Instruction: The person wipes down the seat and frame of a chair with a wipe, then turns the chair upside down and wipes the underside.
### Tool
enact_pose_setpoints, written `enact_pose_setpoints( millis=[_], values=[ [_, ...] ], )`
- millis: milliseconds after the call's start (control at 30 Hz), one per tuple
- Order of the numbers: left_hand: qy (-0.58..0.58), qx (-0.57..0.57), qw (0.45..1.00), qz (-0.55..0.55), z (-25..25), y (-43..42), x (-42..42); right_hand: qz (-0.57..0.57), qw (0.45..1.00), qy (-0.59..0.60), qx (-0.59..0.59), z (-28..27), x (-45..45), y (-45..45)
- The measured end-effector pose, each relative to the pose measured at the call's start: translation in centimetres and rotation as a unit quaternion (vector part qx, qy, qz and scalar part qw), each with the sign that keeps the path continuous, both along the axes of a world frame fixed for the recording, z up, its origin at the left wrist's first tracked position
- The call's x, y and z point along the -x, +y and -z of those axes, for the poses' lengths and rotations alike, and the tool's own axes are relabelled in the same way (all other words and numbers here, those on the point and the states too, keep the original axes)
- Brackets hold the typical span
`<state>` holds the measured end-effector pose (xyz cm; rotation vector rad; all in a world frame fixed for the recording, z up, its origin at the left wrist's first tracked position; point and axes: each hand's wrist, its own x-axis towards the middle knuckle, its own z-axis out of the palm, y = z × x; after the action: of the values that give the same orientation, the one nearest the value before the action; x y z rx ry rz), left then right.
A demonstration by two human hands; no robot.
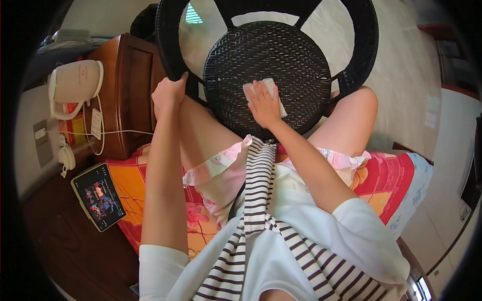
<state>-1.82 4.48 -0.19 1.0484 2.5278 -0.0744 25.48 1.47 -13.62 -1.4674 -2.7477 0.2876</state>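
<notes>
A black woven chair (266,50) with a round seat stands between my knees. My right hand (264,104) lies flat on a white cloth or tissue (281,108), fingers stretched out, pressing it against the near part of the seat. At the chair's left side, my left hand (168,94) is closed around the end of the curved black armrest (173,55), with its thumb pointing up along it.
A wooden cabinet (131,90) stands at the left, with a white kettle-like appliance (79,83) and its cord beside it. A tablet (99,196) with a lit screen rests on the left edge of the red and orange patterned cover (133,200) beneath me.
</notes>
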Motion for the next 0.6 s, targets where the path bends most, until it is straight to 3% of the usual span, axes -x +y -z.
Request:
enact_pose_setpoints(
  millis=[133, 267, 400, 600],
  values=[
    [0.009, 0.002, 1.0, 0.004, 0.5, 0.0, 0.2, -0.004, 1.0, 0.002, 0.005, 0.1, -0.4, 1.5],
    [0.022, -0.008, 1.0, 0.002, 0.6, -0.2, 0.1, 0.153, 0.986, 0.001, 0.069, 0.0, -0.3, -1.9],
    [-0.009, 0.02, 1.0, 0.005, -0.1, 0.0, 0.0, 0.322, 0.923, -0.018, 0.211, -1.7, -0.5, -6.7],
    [0.02, -0.001, 1.0, 0.006, 0.4, -0.1, 0.0, 0.408, 0.909, -0.024, 0.083, 0.8, -1.5, -3.6]
  ],
)
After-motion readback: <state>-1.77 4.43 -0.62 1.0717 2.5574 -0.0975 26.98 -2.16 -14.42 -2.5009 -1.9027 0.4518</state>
